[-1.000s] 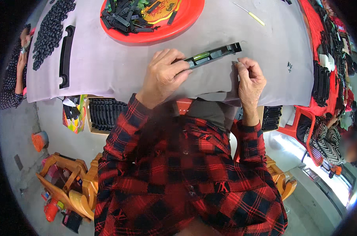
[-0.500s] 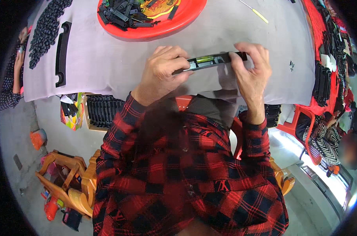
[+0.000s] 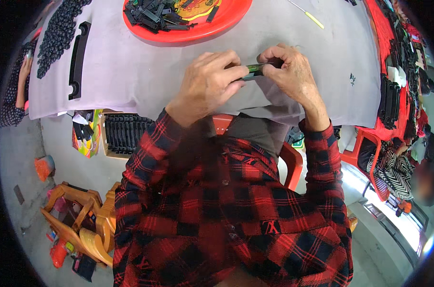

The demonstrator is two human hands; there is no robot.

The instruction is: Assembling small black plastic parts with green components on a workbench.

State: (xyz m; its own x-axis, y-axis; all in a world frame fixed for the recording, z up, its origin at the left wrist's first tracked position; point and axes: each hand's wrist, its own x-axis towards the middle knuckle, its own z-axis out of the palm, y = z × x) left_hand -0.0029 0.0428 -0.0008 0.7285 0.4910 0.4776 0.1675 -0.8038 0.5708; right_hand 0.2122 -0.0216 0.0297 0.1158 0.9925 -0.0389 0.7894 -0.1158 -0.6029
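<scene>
Both hands (image 3: pixel 255 76) grip a green-black strip (image 3: pixel 253 71) lying left-to-right.

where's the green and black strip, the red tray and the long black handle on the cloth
green and black strip (image 3: pixel 253 71), head view, green middle between the hands
red tray (image 3: pixel 212 32), head view, near rim
long black handle (image 3: pixel 77 61), head view, mid-bar

Bare cloth (image 3: pixel 131 76) left of hands; red tray (image 3: pixel 197 33) blocks ahead.

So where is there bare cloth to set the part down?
Free: the grey cloth between the long black handle and the left hand, and right of the right hand. Crowded: the red tray of black parts and the far-right edge.
</scene>
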